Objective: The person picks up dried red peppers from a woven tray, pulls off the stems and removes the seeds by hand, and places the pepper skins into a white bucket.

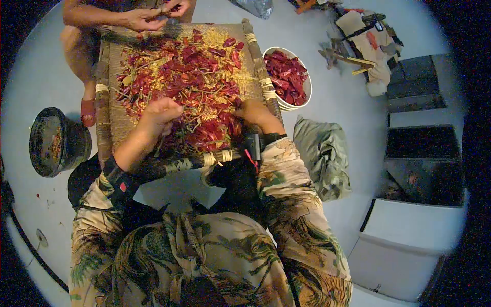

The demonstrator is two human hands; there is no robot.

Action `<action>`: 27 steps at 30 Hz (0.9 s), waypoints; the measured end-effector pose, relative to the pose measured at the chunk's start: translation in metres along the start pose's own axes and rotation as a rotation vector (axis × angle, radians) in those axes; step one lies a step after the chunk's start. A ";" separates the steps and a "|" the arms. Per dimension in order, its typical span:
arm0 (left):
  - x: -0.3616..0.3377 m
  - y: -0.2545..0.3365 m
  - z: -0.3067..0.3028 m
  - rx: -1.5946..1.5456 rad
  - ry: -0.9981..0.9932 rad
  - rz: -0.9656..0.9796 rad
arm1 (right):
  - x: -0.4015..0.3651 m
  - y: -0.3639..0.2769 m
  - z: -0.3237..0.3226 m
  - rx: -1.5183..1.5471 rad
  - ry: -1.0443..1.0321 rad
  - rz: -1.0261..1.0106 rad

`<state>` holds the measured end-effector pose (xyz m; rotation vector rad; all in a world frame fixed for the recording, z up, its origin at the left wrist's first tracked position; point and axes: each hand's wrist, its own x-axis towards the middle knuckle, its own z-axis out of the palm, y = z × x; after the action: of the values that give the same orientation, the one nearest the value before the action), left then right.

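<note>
Chillies (pixel 189 82) crowd the cot (pixel 102 110), a co-worker's hands (pixel 146 20) block its far end; flanking floor (pixel 337 110) open.

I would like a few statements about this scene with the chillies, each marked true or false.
1. The left hand and right hand are both on the pile of red chillies. True.
2. The white bowl is empty. False: it holds red chillies.
3. A second person's hands are at the far end of the woven frame. True.
4. The dark bucket stands right of the frame. False: it stands on the left.
</note>
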<state>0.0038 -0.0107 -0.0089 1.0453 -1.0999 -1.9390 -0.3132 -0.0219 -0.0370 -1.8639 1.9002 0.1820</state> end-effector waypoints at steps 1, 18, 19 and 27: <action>-0.003 0.004 0.003 -0.002 0.000 -0.001 | 0.005 0.002 -0.002 0.182 -0.023 -0.020; -0.020 0.019 0.035 0.521 0.198 0.432 | -0.046 -0.132 -0.015 1.655 -0.075 0.029; -0.019 0.019 0.034 0.542 0.226 0.469 | -0.044 -0.129 -0.010 1.690 -0.080 0.034; -0.021 0.029 0.027 0.651 0.310 0.649 | -0.056 -0.135 -0.013 1.688 -0.296 -0.022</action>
<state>-0.0057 0.0040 0.0320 1.0752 -1.6713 -0.8881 -0.1868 0.0143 0.0281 -0.5859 1.0179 -0.8426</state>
